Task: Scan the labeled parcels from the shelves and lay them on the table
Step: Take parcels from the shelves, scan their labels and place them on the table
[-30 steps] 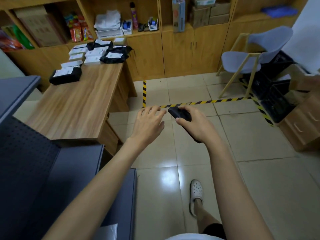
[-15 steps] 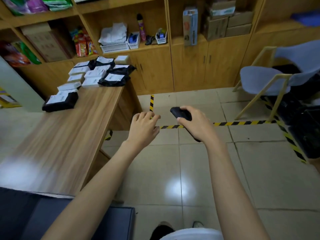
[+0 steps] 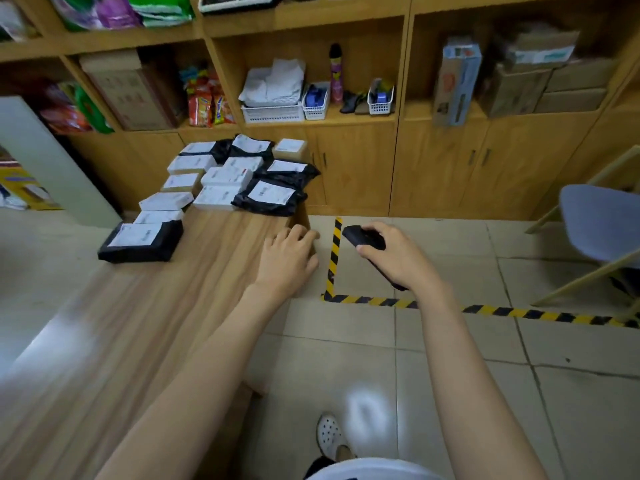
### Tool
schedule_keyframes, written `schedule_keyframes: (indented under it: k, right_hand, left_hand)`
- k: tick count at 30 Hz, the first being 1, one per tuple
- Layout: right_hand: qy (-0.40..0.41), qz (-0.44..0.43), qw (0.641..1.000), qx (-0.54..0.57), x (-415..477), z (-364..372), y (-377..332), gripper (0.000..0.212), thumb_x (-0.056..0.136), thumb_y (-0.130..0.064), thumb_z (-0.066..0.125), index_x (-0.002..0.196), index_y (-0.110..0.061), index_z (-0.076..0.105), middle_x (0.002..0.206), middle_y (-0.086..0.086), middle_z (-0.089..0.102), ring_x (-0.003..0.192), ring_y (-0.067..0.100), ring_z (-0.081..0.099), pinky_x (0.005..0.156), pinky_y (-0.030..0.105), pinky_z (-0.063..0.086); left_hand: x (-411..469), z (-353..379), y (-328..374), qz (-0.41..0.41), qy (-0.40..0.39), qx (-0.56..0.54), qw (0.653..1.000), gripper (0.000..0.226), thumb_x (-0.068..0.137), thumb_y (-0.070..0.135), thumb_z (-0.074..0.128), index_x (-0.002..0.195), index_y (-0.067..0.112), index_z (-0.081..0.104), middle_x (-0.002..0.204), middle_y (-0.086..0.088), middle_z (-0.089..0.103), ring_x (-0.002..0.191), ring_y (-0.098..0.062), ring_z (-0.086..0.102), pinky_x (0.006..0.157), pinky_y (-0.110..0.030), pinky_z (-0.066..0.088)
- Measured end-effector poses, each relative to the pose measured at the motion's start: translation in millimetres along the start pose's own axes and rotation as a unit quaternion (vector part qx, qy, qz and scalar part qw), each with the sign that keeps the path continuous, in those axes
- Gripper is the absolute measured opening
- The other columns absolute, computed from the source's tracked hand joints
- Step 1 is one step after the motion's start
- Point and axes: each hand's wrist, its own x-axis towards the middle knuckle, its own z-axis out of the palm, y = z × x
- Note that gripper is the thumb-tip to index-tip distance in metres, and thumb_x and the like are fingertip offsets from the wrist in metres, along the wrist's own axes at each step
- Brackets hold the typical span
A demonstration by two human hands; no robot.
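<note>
My right hand [image 3: 394, 254] grips a black handheld scanner [image 3: 363, 237], held out over the tiled floor. My left hand [image 3: 289, 259] is empty, its fingers relaxed, hovering over the right edge of the wooden table [image 3: 145, 323]. Several labeled parcels lie at the table's far end: black bags [image 3: 270, 199] and white boxes [image 3: 221, 178], with one black bag [image 3: 140, 242] nearest on the left. Wooden shelves [image 3: 311, 123] behind the table hold cardboard boxes, snack bags and white baskets.
Yellow-black tape [image 3: 334, 258] marks the floor to the right of the table. A grey-blue chair [image 3: 602, 233] stands at the right. Cardboard boxes [image 3: 540, 84] fill the right shelf bay. My foot in a white clog [image 3: 330, 436] is below.
I have stepped toward the table and shelves, so they look closer and larger. Both hands stay out in front; the left one has come over the table's edge. The grey shelf unit at the left has left the view.
</note>
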Motion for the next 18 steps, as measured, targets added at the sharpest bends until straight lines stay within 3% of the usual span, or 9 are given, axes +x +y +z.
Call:
schedule_keyframes:
  k: [6,18]
  right_hand:
    - [0.007,-0.010,1.000,0.010,121.9,22.8,-39.3,0.046,0.094,-0.041,0.059,0.139,-0.033,0.050,0.140,-0.005,0.055,0.126,0.020,0.052,0.100,0.050,0.047]
    - [-0.091,0.024,0.995,-0.015,313.1,74.1,-26.3,0.047,0.093,-0.043,0.060,0.138,-0.034,0.051,0.140,-0.003,0.055,0.124,0.023,0.054,0.098,0.047,0.047]
  left_hand:
    - [102.7,5.3,-104.9,-0.018,0.006,0.003,1.000,0.039,0.096,0.036,0.049,0.134,0.025,0.050,0.130,-0.002,0.054,0.122,-0.026,0.049,0.095,-0.041,0.040]
    - [222.9,102.5,-189.0,-0.063,-0.112,-0.011,0.992,0.044,0.092,0.031,0.054,0.135,0.023,0.050,0.129,-0.003,0.054,0.120,-0.030,0.050,0.097,-0.042,0.038]
